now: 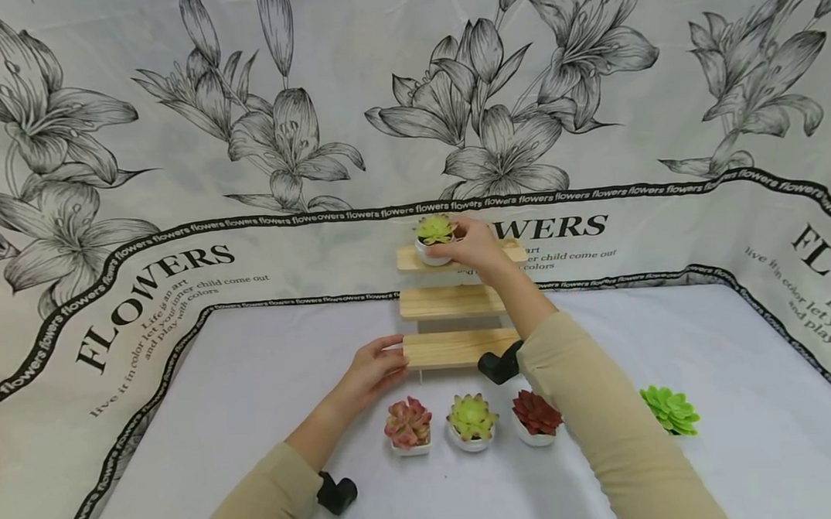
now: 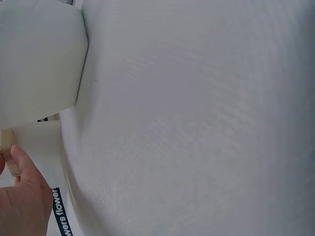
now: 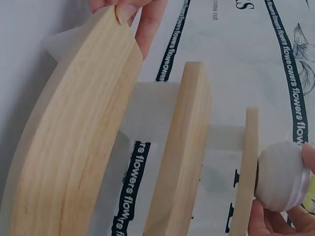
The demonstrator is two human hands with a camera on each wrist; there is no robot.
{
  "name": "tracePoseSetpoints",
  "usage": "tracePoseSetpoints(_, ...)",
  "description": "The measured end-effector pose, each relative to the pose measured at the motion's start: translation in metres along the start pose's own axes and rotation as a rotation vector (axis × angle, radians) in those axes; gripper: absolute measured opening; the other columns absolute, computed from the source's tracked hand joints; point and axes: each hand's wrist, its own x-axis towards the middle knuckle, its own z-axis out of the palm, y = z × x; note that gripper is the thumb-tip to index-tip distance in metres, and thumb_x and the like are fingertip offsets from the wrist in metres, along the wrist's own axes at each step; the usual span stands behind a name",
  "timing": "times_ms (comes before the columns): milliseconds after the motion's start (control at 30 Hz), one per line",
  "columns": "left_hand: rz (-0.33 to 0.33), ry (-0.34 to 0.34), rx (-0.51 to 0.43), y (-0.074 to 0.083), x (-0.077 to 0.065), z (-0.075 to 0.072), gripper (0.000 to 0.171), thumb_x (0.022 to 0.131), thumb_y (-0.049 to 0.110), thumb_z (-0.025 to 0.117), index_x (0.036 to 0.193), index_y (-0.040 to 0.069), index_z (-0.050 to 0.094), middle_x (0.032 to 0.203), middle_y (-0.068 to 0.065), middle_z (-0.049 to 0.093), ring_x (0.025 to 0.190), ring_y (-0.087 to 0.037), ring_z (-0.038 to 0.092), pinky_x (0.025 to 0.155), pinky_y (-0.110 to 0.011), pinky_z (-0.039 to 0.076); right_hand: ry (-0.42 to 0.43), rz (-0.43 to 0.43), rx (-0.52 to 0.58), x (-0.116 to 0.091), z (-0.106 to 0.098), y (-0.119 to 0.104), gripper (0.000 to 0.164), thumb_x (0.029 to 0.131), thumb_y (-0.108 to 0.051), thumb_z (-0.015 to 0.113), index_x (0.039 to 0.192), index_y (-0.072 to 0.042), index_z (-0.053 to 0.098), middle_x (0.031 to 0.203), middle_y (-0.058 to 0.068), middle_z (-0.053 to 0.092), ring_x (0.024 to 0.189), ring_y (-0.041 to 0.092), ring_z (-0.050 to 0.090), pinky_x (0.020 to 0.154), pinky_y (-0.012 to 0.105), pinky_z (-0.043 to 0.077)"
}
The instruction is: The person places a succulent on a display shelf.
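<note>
My right hand (image 1: 479, 245) holds a potted succulent (image 1: 433, 229) with yellow-green leaves at the left end of the top board (image 1: 408, 260) of a three-tier wooden shelf. In the right wrist view its round white pot (image 3: 281, 172) is right at that board's surface, with fingers on both sides. My left hand (image 1: 373, 371) pinches the left end of the bottom board (image 1: 447, 349), its thumb on top. In the left wrist view only a small part of the board (image 2: 7, 142) shows beside the left hand (image 2: 24, 196).
In front of the shelf stand a pink succulent (image 1: 408, 424), a yellow-green succulent (image 1: 472, 419) and a dark red succulent (image 1: 536, 414) in white pots. A bright green succulent (image 1: 670, 411) is partly behind my right sleeve (image 1: 603, 414). Flower-printed cloth (image 1: 318, 256) rises behind the table.
</note>
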Motion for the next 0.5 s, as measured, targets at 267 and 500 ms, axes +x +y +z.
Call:
tracePoseSetpoints(267,-0.006,-0.007,-0.008,0.001,0.000,0.000,0.047,0.086,-0.006,0.056,0.132,-0.004,0.044,0.109,-0.016,0.057,0.082,-0.012,0.060,0.077,-0.025,0.053,0.058,-0.016,-0.033,0.003,0.010,0.000,0.060,0.079,-0.021,0.075,0.131,-0.006,0.049,0.120,0.013,0.051,0.107,0.025,0.047,0.091,0.037,0.044)
tracePoseSetpoints(500,-0.009,-0.002,-0.013,0.003,0.000,0.000,0.046,0.086,-0.007,0.055,0.131,-0.004,0.046,0.107,-0.016,0.057,0.079,-0.011,0.060,0.075,-0.025,0.054,0.047,-0.017,-0.022,0.002,0.014,-0.004,0.066,0.079,-0.017,0.074,0.137,-0.006,0.042,0.126,0.015,0.047,0.113,0.026,0.045,0.096,0.037,0.042)
